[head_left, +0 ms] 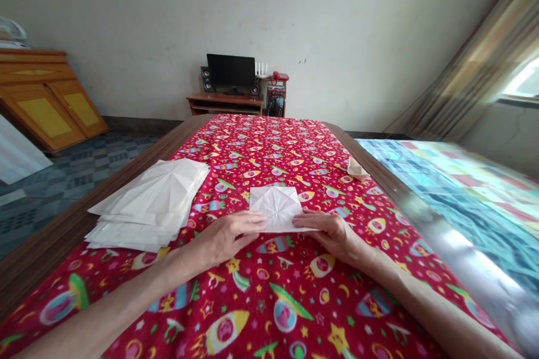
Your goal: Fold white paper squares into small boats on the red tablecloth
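A white square sheet of paper (275,207), creased with lines that fan out from its middle, lies in front of me on a red patterned cloth (252,303). My left hand (239,230) grips the sheet's near left corner, fingers on top and thumb towards the near edge. At the near right corner, my right hand (330,230) pinches the paper in the same way. To the left rests a thick stack of creased white paper sheets (168,190), spread unevenly. A small folded paper piece (357,169) sits at the cloth's right side.
The cloth covers a long brown table (37,233) with bare edges. Beyond its far end stand a monitor (231,72) and a red telephone (278,76). A wooden cabinet (50,98) is at the left; a bed with a blue patterned cover (467,207) is at the right.
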Available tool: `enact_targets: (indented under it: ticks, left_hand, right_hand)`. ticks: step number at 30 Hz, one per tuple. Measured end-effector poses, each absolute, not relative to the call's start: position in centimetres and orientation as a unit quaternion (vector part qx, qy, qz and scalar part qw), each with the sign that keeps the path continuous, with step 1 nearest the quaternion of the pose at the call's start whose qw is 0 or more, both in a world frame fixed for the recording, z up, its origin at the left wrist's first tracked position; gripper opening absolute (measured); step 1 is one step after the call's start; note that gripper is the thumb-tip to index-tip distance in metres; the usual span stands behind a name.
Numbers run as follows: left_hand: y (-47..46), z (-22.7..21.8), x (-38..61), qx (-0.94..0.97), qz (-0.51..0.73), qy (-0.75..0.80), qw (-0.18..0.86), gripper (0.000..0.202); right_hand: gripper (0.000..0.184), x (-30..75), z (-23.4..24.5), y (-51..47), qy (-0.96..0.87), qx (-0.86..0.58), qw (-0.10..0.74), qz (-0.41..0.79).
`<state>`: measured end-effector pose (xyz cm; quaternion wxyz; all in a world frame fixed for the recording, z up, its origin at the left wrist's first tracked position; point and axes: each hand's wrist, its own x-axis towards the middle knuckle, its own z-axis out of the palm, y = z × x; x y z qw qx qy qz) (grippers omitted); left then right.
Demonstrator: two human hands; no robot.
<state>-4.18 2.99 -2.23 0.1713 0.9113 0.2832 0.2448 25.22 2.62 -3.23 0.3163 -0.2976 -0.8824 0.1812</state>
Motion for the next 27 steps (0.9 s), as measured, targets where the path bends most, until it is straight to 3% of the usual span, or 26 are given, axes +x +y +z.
enact_targets:
  ticks: [4, 8, 12, 17, 21, 27]
  left_hand:
    - [2.5, -2.0, -4.6, 0.873, 0.281, 0.347, 0.194, 0.027]
    - [2.6, -1.0, -4.2, 0.849, 0.252, 0.432, 0.171, 0.043]
    - [3.5, -0.1, -3.2, 0.806, 0.208, 0.538, 0.133, 0.041]
    - [3.7, 0.6, -2.2, 0.792, 0.146, 0.589, 0.068, 0.023]
    - [3.9, 0.9, -2.0, 0.791, 0.099, 0.602, 0.037, 0.025]
    - [5.3, 0.7, -2.4, 0.791, 0.054, 0.605, 0.074, 0.029]
  right_hand:
    - [0.023, 24.8, -2.4, 1.8, -0.848, -0.375, 0.327, 0.184]
    - [0.037, 23.6, -1.8, 1.6, -0.781, -0.504, 0.328, 0.171]
    - [0.039, 22.0, -1.4, 2.9, -0.733, -0.583, 0.304, 0.173]
    - [0.031, 21.3, -0.9, 4.0, -0.740, -0.619, 0.235, 0.120]
    - [0.031, 21.4, -0.6, 4.2, -0.757, -0.618, 0.195, 0.085]
    - [0.030, 21.2, -0.8, 4.5, -0.762, -0.628, 0.155, 0.030]
